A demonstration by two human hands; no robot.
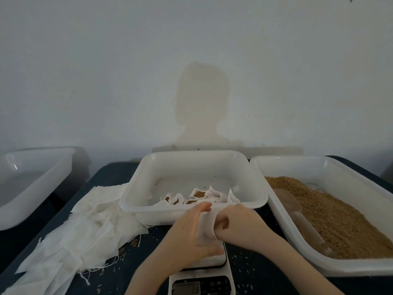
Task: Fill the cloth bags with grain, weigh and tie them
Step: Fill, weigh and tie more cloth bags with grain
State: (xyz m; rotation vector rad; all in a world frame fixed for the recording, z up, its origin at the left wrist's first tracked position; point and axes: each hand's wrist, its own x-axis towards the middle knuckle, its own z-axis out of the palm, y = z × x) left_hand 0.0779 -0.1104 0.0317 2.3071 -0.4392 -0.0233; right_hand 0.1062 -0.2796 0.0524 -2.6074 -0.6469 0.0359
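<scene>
1 head cam, looking fwd-down, close

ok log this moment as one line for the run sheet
stage: opening bag | left hand + right hand: holding cloth bag above scale | scoop: lying in grain tray

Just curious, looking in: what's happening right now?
Left hand and right hand both grip a cloth bag over the scale. Scoop lies in the grain. Nothing blocking.

1. The scene is being lit dimly and softly, from behind the camera.
2. A head-shaped shadow [202, 105] is being cast on the wall [85, 60] at 12 o'clock.
3. Edges are being bent by wide-angle distortion at 9 and 3 o'clock.
4. Fine detail is being softened throughout.
</scene>
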